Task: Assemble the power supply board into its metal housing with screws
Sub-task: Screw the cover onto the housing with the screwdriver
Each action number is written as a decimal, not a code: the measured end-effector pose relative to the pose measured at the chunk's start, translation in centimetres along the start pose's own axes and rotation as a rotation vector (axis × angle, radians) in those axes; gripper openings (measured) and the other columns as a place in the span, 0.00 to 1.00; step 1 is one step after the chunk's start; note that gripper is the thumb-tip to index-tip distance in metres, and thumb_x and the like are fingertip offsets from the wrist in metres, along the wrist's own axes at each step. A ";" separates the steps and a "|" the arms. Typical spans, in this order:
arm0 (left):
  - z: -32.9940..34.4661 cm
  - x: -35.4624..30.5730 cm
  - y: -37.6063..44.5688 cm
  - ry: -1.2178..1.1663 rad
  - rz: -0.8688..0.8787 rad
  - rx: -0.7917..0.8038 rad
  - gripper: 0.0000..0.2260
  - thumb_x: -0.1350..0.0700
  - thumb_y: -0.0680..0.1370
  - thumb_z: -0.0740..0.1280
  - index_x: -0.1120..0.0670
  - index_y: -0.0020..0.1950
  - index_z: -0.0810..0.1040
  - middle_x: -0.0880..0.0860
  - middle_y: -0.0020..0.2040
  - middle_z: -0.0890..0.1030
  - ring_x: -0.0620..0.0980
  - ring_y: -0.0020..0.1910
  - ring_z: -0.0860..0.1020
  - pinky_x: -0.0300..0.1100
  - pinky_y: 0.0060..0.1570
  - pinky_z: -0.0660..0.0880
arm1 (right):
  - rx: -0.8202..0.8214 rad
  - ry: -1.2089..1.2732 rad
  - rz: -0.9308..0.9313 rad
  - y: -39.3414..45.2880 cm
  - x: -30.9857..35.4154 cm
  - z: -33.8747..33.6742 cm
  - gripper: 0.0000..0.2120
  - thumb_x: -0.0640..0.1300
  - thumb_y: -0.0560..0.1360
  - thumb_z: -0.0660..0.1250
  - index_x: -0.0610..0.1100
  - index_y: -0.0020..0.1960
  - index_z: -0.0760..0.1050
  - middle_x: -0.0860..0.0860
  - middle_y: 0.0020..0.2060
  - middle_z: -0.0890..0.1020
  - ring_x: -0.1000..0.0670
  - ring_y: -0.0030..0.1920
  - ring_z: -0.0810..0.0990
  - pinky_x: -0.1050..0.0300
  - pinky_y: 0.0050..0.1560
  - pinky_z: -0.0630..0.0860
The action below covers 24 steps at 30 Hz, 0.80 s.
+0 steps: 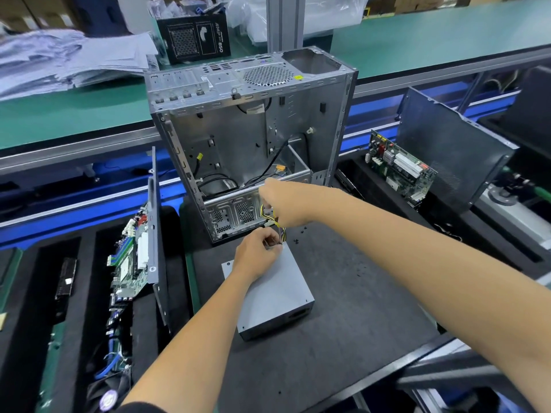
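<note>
Item: grey power supply box (pixel 275 296), lying flat near the middle of the black mat on the table (pixel 343 338), its far end just in front of the open computer case (pixel 247 135).

Item: computer case, standing upright at the far edge of the mat, side panel off, interior cables showing.

Item: bundle of yellow and black wires (pixel 275 222), running from the far end of the power supply box up toward the lower front of the case.

Item: left hand (pixel 256 254), resting over the far end of the box, fingers curled and pinching the wires where they leave it.

Item: right hand (pixel 281 201), reaching across at the case's lower rim, fingers closed on the upper part of the same wires.

Item: small dark screws (pixel 301 234), scattered loose on the mat right of the hands.

Item: circuit boards in trays, one at the left edge (pixel 134 260), one at the far right (pixel 399 168).

Step in hand, as judged: sorting the wires before the box goes into the case. Nothing is screwed down yet.

Next move calls for: wires gathered clear, box lifted and turned to suit the case's mounting opening, then screws picked up.
</note>
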<state>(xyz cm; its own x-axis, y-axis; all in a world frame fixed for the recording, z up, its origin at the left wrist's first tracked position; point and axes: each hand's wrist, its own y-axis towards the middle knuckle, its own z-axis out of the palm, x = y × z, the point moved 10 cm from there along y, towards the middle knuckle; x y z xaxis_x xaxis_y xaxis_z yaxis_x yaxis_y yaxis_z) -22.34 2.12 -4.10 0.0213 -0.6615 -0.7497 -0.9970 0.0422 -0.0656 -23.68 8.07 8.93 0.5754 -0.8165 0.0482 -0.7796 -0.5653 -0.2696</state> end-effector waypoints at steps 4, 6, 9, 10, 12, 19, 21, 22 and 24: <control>0.0 0.2 0.1 -0.013 -0.006 -0.005 0.08 0.50 0.70 0.69 0.36 0.37 0.75 0.38 0.39 0.78 0.39 0.41 0.74 0.43 0.48 0.72 | -0.092 -0.073 0.011 -0.2 0.3 -0.8 0.08 0.34 0.73 0.62 0.41 0.38 0.66 0.49 0.33 0.70 0.47 0.37 0.69 0.56 0.31 0.66; 0.0 0.2 0.1 -0.013 -0.005 -0.011 0.09 0.50 0.70 0.70 0.36 0.36 0.75 0.37 0.41 0.78 0.40 0.42 0.75 0.43 0.50 0.72 | -0.107 -0.184 0.004 -0.2 0.5 -0.7 0.08 0.36 0.77 0.59 0.43 0.40 0.64 0.50 0.32 0.64 0.47 0.38 0.68 0.54 0.34 0.64; -0.1 0.2 0.1 -0.027 -0.002 -0.014 0.08 0.51 0.70 0.70 0.36 0.37 0.75 0.38 0.41 0.78 0.41 0.42 0.75 0.43 0.49 0.73 | -0.083 -0.218 0.031 -0.2 0.0 -0.5 0.11 0.43 0.81 0.56 0.43 0.40 0.63 0.49 0.37 0.67 0.45 0.38 0.69 0.53 0.33 0.65; -0.1 0.2 0.0 -0.033 -0.002 -0.013 0.08 0.51 0.70 0.70 0.37 0.38 0.75 0.38 0.40 0.78 0.40 0.41 0.75 0.43 0.48 0.73 | -0.050 -0.171 0.041 -0.3 -0.2 -0.4 0.10 0.45 0.80 0.58 0.42 0.42 0.65 0.49 0.39 0.67 0.45 0.37 0.70 0.54 0.33 0.65; -0.1 0.2 0.0 -0.031 -0.003 -0.015 0.07 0.50 0.69 0.69 0.37 0.39 0.75 0.38 0.38 0.78 0.38 0.40 0.75 0.42 0.46 0.72 | 0.011 -0.106 0.018 -0.4 -0.3 0.1 0.05 0.41 0.76 0.62 0.41 0.49 0.67 0.48 0.45 0.64 0.47 0.33 0.69 0.54 0.32 0.65; 0.1 0.3 0.3 -0.023 0.009 -0.016 0.08 0.50 0.70 0.69 0.36 0.38 0.75 0.39 0.41 0.77 0.35 0.40 0.74 0.41 0.45 0.70 | -0.119 -0.153 0.073 -0.3 -0.8 -0.5 0.14 0.42 0.77 0.61 0.45 0.34 0.62 0.50 0.32 0.68 0.49 0.33 0.68 0.58 0.28 0.61; 0.1 0.2 0.2 -0.027 0.008 -0.017 0.09 0.50 0.70 0.70 0.35 0.37 0.75 0.39 0.41 0.78 0.35 0.40 0.74 0.40 0.44 0.69 | -0.099 -0.245 0.095 -0.8 -0.9 -0.6 0.10 0.43 0.80 0.57 0.42 0.40 0.68 0.49 0.35 0.71 0.47 0.36 0.70 0.57 0.31 0.65; 0.1 0.2 0.1 -0.026 0.008 -0.017 0.09 0.50 0.70 0.70 0.35 0.38 0.76 0.39 0.40 0.78 0.36 0.40 0.74 0.40 0.44 0.69 | -0.062 -0.272 0.078 -0.8 -1.0 -0.3 0.08 0.42 0.80 0.56 0.42 0.47 0.71 0.48 0.38 0.71 0.47 0.36 0.69 0.56 0.30 0.65; 0.1 0.2 0.1 -0.024 0.005 -0.017 0.08 0.50 0.70 0.70 0.36 0.39 0.76 0.38 0.40 0.78 0.36 0.40 0.74 0.40 0.44 0.69 | 0.024 -0.248 0.030 -1.2 -1.0 0.3 0.07 0.41 0.80 0.56 0.41 0.54 0.70 0.47 0.41 0.69 0.49 0.33 0.66 0.55 0.27 0.60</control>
<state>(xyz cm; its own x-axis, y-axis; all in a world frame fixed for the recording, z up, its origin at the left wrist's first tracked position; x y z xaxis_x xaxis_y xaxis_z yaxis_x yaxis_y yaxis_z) -22.44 2.05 -4.33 0.0178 -0.6430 -0.7656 -0.9982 0.0329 -0.0508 -23.24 9.66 8.90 0.5977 -0.7773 -0.1963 -0.7926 -0.5360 -0.2908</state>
